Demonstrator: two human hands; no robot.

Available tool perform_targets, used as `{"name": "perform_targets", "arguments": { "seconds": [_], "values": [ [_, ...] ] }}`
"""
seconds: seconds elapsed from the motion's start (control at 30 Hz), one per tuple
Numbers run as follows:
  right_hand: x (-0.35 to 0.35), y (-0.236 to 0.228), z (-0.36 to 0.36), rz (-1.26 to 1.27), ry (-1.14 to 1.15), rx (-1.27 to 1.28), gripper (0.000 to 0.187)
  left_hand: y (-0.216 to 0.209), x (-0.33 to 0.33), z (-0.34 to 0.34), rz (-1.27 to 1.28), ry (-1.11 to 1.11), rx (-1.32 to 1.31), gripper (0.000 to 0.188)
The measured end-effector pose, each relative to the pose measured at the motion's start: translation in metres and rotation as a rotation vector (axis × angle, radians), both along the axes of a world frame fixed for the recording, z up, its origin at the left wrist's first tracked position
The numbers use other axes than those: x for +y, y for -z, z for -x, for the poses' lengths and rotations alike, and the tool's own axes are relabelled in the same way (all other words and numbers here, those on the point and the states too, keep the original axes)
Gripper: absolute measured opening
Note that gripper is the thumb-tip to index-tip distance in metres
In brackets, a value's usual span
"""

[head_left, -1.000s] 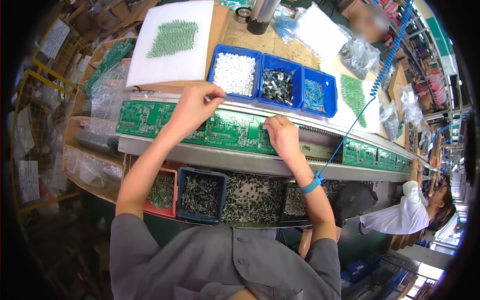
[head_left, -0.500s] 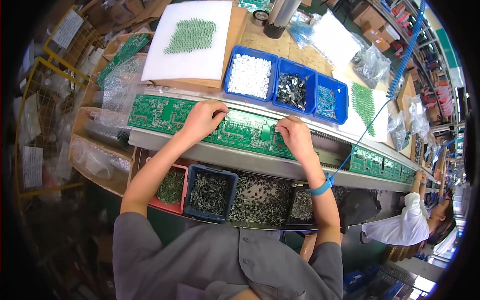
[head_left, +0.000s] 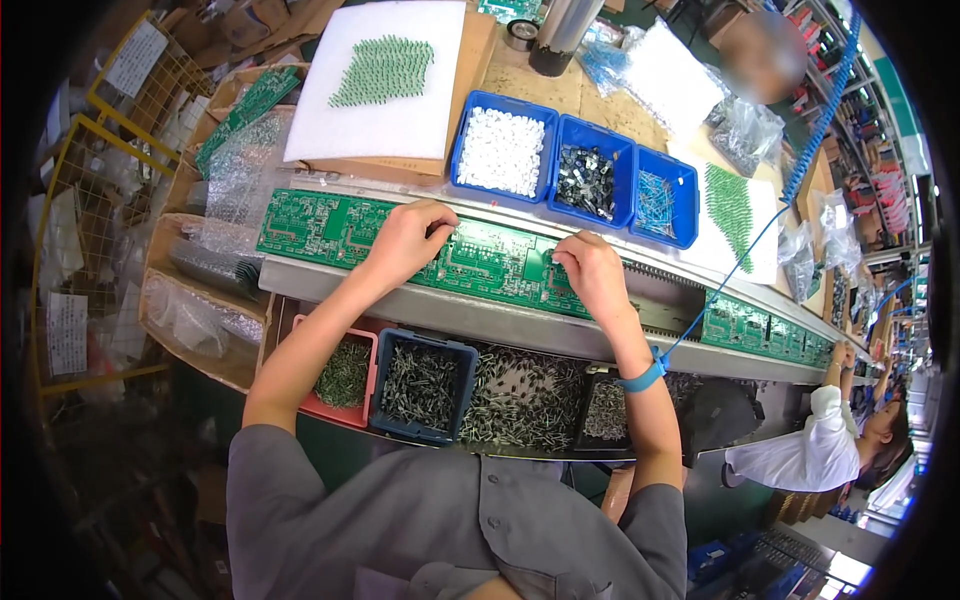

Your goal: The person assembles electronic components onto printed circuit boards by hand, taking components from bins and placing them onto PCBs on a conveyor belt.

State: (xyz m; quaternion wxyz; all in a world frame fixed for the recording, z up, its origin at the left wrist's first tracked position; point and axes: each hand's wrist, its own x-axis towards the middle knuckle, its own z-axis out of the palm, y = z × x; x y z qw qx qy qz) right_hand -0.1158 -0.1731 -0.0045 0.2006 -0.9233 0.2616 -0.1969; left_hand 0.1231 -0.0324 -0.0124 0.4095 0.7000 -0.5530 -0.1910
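A long green circuit board (head_left: pixel 483 262) lies on the metal conveyor rail in front of me. Over its middle, my left hand (head_left: pixel 412 238) is closed in a pinch, fingertips at the board's far edge. My right hand (head_left: pixel 594 270) pinches too, close above the board's right part. Whatever either hand holds is too small or hidden to make out. A blue wrist strap (head_left: pixel 643 372) with a thin blue cord circles my right wrist.
Beyond the rail stand blue bins of white parts (head_left: pixel 500 150), black parts (head_left: pixel 587 182) and blue leaded parts (head_left: pixel 655 200). A white foam sheet (head_left: pixel 315 125) bears green components. Nearer me sit a red tray (head_left: pixel 366 400) and a dark bin (head_left: pixel 463 390). A co-worker (head_left: pixel 815 450) works at right.
Both hands keep practically the same place and pinch. A blurred round shape has come into view at the upper right, beyond the table.
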Motion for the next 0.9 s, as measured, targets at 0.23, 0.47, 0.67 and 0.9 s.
{"name": "perform_targets", "arguments": {
  "seconds": [0.23,0.47,0.67,0.9],
  "values": [
    [0.0011,-0.0004,0.0001,-0.003,0.006,0.001,0.001,0.0061,0.0014,0.0014,0.050,-0.011,-0.011,0.008],
    [0.0012,-0.0010,-0.0007,0.005,0.006,0.000,0.002,0.0057,0.0010,0.0003,0.055,-0.005,0.000,0.009],
    [0.0013,0.0003,-0.0001,0.014,0.002,-0.003,0.002,0.0048,0.0018,0.0006,0.040,-0.007,0.011,0.008],
    [0.0007,0.0041,0.0000,0.038,0.007,-0.010,0.004,0.0087,0.0014,0.0036,0.118,-0.003,-0.056,0.008]
  ]
}}
